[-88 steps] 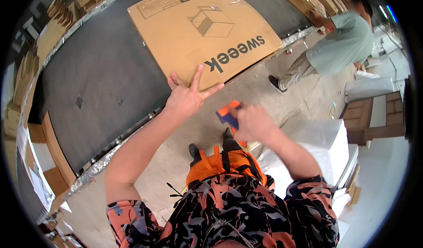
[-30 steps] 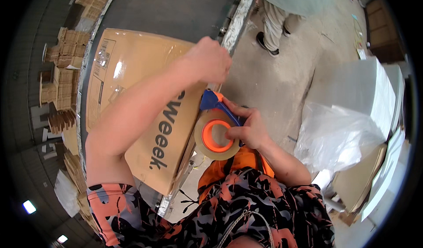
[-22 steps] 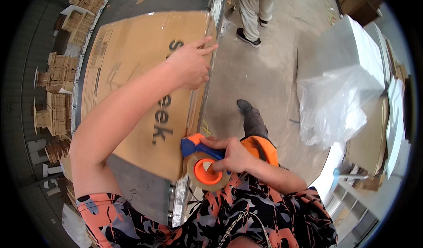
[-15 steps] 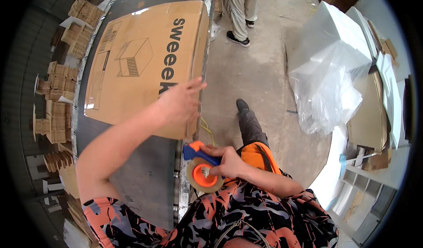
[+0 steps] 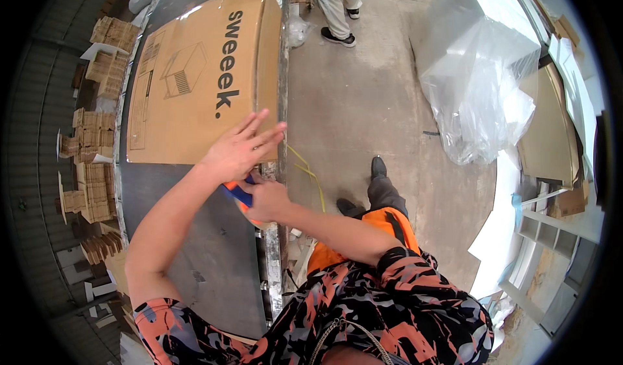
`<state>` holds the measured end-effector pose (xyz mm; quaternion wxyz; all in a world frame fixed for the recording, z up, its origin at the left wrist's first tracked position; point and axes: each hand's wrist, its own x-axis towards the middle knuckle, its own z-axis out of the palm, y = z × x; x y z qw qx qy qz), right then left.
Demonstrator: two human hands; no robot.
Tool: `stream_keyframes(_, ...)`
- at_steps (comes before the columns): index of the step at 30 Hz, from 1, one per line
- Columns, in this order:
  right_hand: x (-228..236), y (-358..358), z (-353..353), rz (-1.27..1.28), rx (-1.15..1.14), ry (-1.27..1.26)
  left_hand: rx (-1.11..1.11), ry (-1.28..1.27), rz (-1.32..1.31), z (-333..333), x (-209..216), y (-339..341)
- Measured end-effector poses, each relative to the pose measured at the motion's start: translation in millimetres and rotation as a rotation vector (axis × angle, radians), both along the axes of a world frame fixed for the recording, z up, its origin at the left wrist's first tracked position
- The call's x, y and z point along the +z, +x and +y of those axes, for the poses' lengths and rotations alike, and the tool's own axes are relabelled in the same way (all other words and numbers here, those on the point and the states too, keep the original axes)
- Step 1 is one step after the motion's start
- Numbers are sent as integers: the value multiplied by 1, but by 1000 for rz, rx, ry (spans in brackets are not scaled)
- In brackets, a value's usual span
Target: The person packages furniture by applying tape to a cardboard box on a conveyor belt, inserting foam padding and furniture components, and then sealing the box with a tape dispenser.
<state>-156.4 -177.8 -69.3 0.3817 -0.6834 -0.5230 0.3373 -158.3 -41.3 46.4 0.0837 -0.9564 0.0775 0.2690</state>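
Note:
A large brown cardboard box [image 5: 188,118] with dark print and a line drawing lies flat on the dark conveyor belt [image 5: 201,255]. Over its near right corner is my left hand [image 5: 237,149], fingers stretched out and apart; whether the palm touches the cardboard I cannot tell. Just below it, my right hand [image 5: 269,199] is closed round the handle of a blue and orange tape dispenser [image 5: 241,195]. The dispenser sits by the box's near end, its front partly hidden under my left hand. Most of its tape roll is hidden too.
Stacks of cardboard pieces [image 5: 87,186] stand left of the belt. A person in light trousers [image 5: 329,5] stands beyond on the floor. To the right are a plastic-wrapped white stack [image 5: 474,79] and leaning boards [image 5: 551,125]. A yellow strap [image 5: 315,173] lies beside the conveyor's edge.
My right hand has brought the tape dispenser left and forward to the box's near end, under my left hand. The box appears farther up in view, and my left hand stays by its corner.

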Motion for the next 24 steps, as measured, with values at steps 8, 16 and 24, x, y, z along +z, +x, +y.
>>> stream_keyframes(8, -15, 122, -78, 831, -23, -385, 297, -144, -408, 17, -30, -43)
stream_keyframes(16, -11, 151, 1, 745, 27, -160, 240, -163, -511, 15, -39, -35)
stream_keyframes(24, -11, 26, -8, 520, -141, 19, 252, -147, -542, 25, -38, -34)
